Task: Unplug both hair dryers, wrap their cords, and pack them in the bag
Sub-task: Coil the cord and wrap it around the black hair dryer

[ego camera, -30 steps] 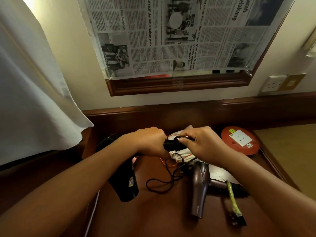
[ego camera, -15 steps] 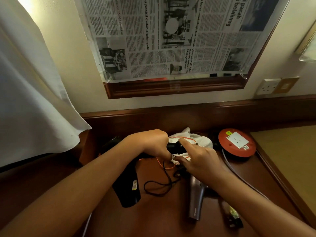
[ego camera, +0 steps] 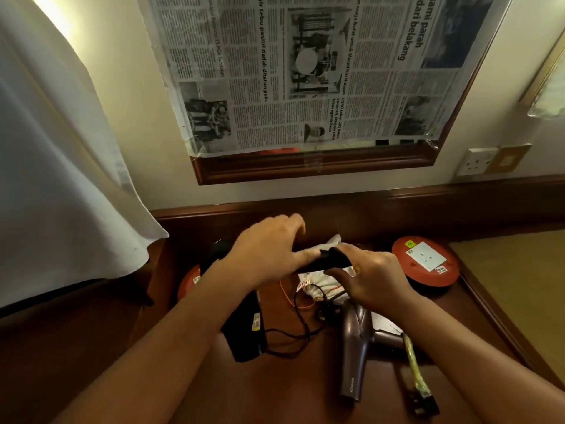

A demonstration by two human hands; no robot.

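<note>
Wooden desk (ego camera: 299, 390) bears a purple dryer (ego camera: 354, 347), white bag (ego camera: 318, 278), red socket reel (ego camera: 426, 261).

Both forearms are bare, with no sleeve or cuff showing anywhere along them. The left hand (ego camera: 269, 255) and the right hand (ego camera: 371, 278) carry no glove, ring, watch or bracelet. The fingers (ego camera: 305, 255) have short, unpainted nails.

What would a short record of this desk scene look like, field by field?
Left hand: grips the black hair dryer by its handle
Right hand: fingers pinch the handle's end
Black cord: loose, loops on the desk
Brown hair dryer: lies on the desk
Bag: white, behind the hands
Red extension reel: right rear, nothing plugged in
</note>
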